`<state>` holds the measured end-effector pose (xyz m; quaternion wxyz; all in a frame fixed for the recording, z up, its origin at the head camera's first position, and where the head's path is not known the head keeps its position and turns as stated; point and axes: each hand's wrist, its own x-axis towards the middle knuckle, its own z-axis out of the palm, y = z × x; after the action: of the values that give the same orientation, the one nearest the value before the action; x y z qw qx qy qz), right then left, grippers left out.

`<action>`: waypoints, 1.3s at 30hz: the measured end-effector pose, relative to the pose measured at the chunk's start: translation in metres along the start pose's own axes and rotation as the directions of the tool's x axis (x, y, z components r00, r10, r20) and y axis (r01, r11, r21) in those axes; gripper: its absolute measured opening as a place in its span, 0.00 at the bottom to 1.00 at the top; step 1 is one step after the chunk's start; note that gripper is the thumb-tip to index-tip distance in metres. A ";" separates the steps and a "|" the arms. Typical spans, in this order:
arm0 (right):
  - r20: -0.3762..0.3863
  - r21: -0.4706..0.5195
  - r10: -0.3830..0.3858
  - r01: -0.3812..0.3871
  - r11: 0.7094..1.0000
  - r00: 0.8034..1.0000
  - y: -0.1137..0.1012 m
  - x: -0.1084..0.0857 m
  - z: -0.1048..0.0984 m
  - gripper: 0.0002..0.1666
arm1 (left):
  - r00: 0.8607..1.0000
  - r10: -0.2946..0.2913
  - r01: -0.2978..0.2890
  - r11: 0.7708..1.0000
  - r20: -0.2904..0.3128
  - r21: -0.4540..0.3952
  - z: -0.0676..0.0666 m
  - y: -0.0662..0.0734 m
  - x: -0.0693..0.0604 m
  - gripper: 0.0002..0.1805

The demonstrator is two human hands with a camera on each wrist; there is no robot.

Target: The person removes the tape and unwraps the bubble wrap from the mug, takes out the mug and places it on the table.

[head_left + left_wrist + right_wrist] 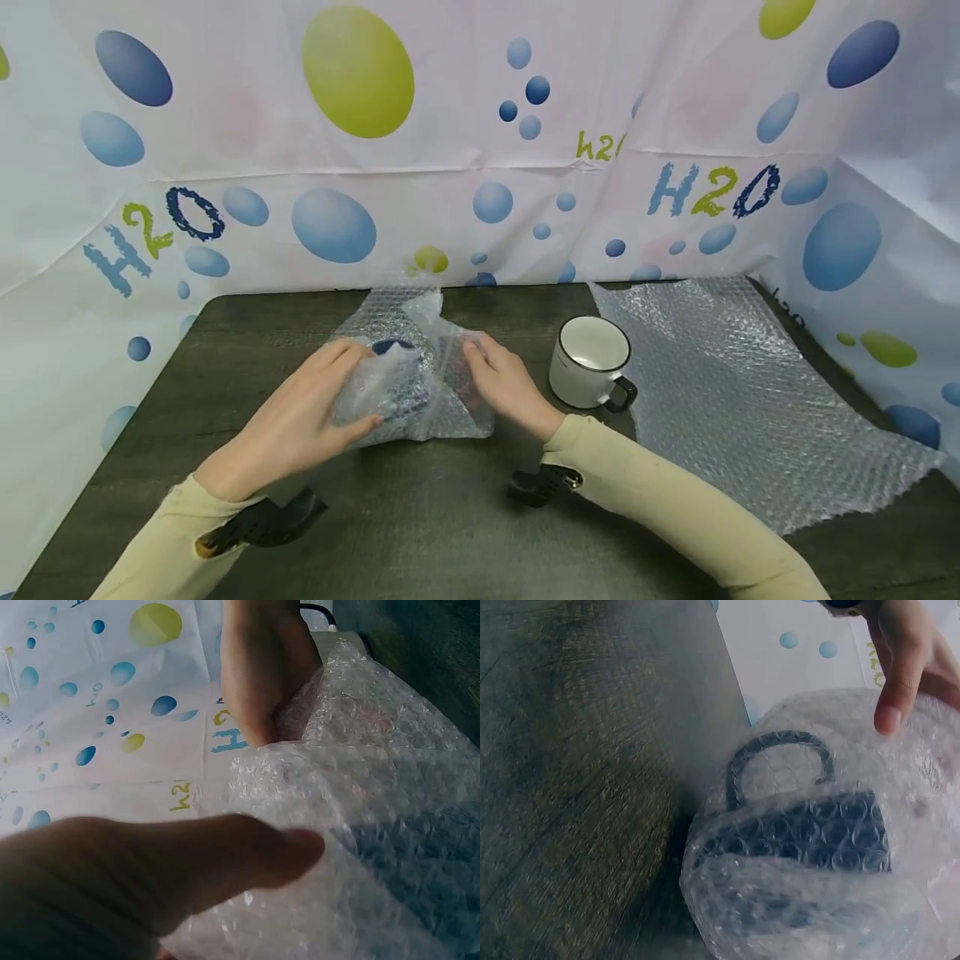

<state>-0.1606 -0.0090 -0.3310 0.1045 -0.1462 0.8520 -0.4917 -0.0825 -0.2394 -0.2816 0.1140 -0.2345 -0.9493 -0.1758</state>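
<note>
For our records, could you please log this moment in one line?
left hand: holds wrap | right hand: holds wrap | dark mug: inside | white mug: unwrapped

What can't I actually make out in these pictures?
Right wrist view: fine detail on the dark blue mug, blurred by the bubble wrap over it.
Head view: that mug's handle, lost under the wrap.
Head view: the white mug's far outer side, turned away.
Left wrist view: most of the left hand, cut off by the edge.

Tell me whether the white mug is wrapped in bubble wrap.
No, the white mug stands uncovered on the dark table, between the bubble-wrapped bundle and the spread sheet of bubble wrap.
</note>
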 end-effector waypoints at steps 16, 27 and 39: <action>0.264 0.400 0.018 -0.126 0.908 0.964 -0.001 0.005 0.021 0.27 | 0.981 0.190 -0.187 0.978 -0.025 0.086 -0.003 -0.021 -0.006 0.28; 0.274 0.528 0.042 -0.187 0.828 0.961 -0.009 0.005 0.055 0.29 | 0.995 0.095 -0.088 0.984 -0.036 0.155 -0.013 -0.036 -0.013 0.26; 0.233 0.560 0.087 -0.206 0.802 0.969 -0.018 0.011 0.074 0.32 | 1.000 -0.013 0.014 0.997 -0.020 0.076 -0.036 -0.040 -0.027 0.19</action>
<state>-0.1441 -0.0815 -0.3520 0.2650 -0.0885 0.6557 -0.7014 -0.0732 -0.2973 -0.2683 0.1306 -0.2219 -0.9557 -0.1428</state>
